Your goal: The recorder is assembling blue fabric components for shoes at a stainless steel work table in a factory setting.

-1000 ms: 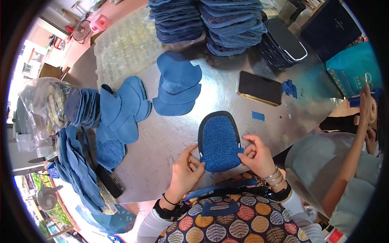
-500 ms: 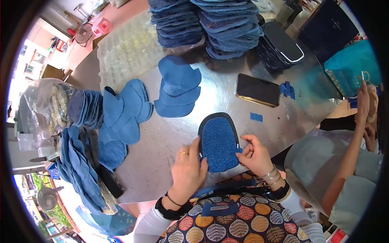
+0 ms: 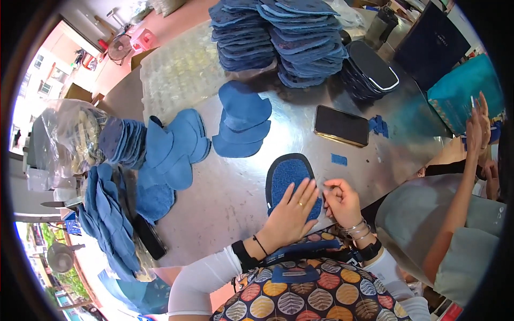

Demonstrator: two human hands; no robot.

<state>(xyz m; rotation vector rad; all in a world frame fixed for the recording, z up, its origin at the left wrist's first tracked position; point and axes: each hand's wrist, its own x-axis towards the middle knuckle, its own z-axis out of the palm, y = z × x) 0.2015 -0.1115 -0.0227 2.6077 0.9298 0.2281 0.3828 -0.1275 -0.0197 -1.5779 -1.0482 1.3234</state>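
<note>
On the metal table in front of me lies a rounded blue fleecy pad [image 3: 289, 172] with a black border, like the front part of a slipper sole. My left hand [image 3: 292, 209] rests flat across it, fingers stretched out, and hides much of its lower half. Beside the pad's right edge is my right hand [image 3: 343, 203], its fingers curled in and thumb pressed against them. Whatever may be between those fingertips is too small to make out. Further up the table, smooth blue cut pieces [image 3: 243, 115] overlap one another.
Tall stacks of blue pieces [image 3: 305, 45] stand at the back, near dark sole-shaped pieces [image 3: 370, 67]. A phone [image 3: 341, 125] and a small blue scrap [image 3: 338, 159] lie right of centre. More blue pieces [image 3: 176, 144] are at left. Another person's arm [image 3: 455, 214] is at right.
My left hand has moved from the pad's left edge to lie flat on top of it. The right hand has drawn slightly away from the pad's right edge, fingers more curled.
</note>
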